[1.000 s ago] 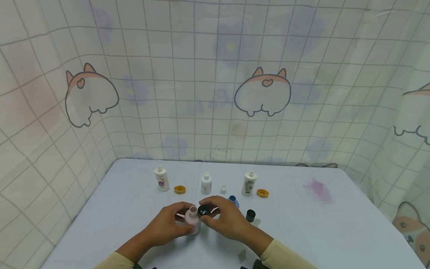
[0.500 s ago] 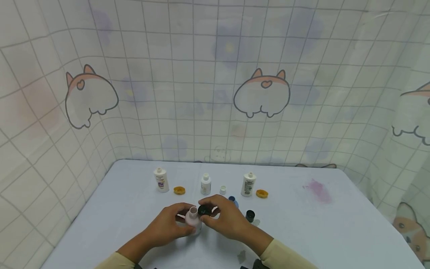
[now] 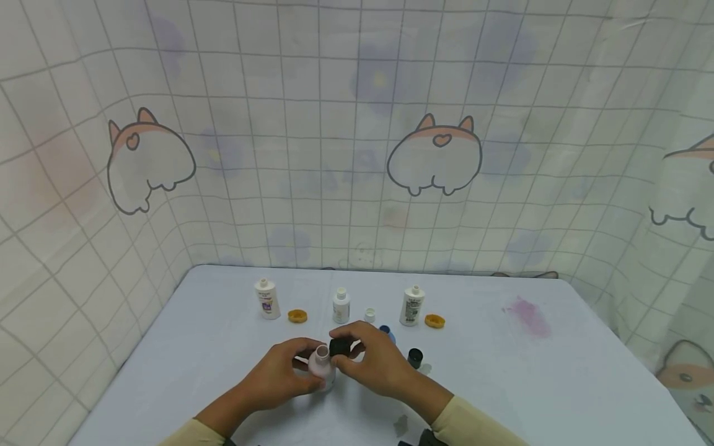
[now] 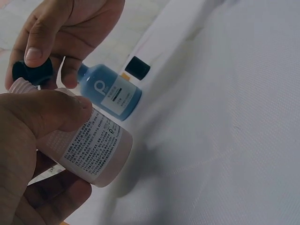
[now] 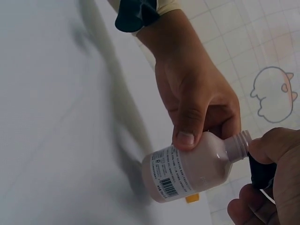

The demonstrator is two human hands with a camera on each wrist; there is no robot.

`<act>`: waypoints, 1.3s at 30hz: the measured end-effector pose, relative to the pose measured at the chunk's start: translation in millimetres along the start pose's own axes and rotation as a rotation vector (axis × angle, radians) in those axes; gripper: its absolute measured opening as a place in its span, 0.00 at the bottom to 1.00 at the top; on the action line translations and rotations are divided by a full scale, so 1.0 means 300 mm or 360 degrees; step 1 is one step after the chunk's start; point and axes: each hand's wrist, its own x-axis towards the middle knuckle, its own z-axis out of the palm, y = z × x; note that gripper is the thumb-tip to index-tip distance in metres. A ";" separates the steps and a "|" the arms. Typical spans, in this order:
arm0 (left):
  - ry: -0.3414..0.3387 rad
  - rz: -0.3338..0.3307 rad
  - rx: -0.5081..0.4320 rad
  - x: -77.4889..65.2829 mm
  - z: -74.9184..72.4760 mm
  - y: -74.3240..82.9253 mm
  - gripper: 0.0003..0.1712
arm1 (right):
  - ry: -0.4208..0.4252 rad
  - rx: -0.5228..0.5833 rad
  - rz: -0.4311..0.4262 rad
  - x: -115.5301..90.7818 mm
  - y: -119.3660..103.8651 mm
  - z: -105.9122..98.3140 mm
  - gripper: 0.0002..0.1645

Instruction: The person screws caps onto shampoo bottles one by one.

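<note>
Pink bottle (image 5: 205,163) in left grip (image 3: 280,375); black cap (image 3: 339,347) in right grip (image 3: 375,365).

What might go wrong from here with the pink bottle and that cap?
The pink bottle is uncapped in the left hand, so tipping it might spill any contents. The blue bottle stands close behind the right hand, so a stray move might knock it. The black cap held there resembles the loose cap on the table, so they might get mixed up.
</note>
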 end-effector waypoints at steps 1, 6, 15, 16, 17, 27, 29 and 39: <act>-0.0001 0.0001 0.0002 0.000 0.001 -0.002 0.36 | 0.0002 0.0001 -0.0002 0.001 -0.001 0.000 0.23; -0.0001 0.0005 0.0001 0.002 0.003 -0.006 0.36 | 0.0022 0.0023 -0.0015 0.003 -0.007 0.004 0.23; -0.0013 0.0009 -0.0006 0.000 0.007 0.002 0.37 | 0.0046 0.0051 -0.0019 0.011 -0.018 0.012 0.23; -0.0015 0.0005 -0.0008 0.000 0.007 0.003 0.37 | 0.0044 0.0052 -0.0018 0.012 -0.019 0.013 0.23; -0.0016 0.0003 -0.0009 -0.001 0.007 0.005 0.37 | 0.0040 0.0049 -0.0013 0.014 -0.019 0.015 0.23; -0.0010 0.0023 -0.0005 -0.001 0.007 0.004 0.36 | 0.0017 0.0073 -0.0009 0.019 -0.028 0.019 0.23; -0.0010 0.0029 -0.0006 -0.001 0.008 0.003 0.36 | 0.0018 0.0080 -0.0014 0.019 -0.027 0.022 0.23; -0.0001 0.0051 -0.0005 0.003 0.014 -0.001 0.35 | 0.0012 0.0029 -0.0031 0.024 -0.020 0.035 0.24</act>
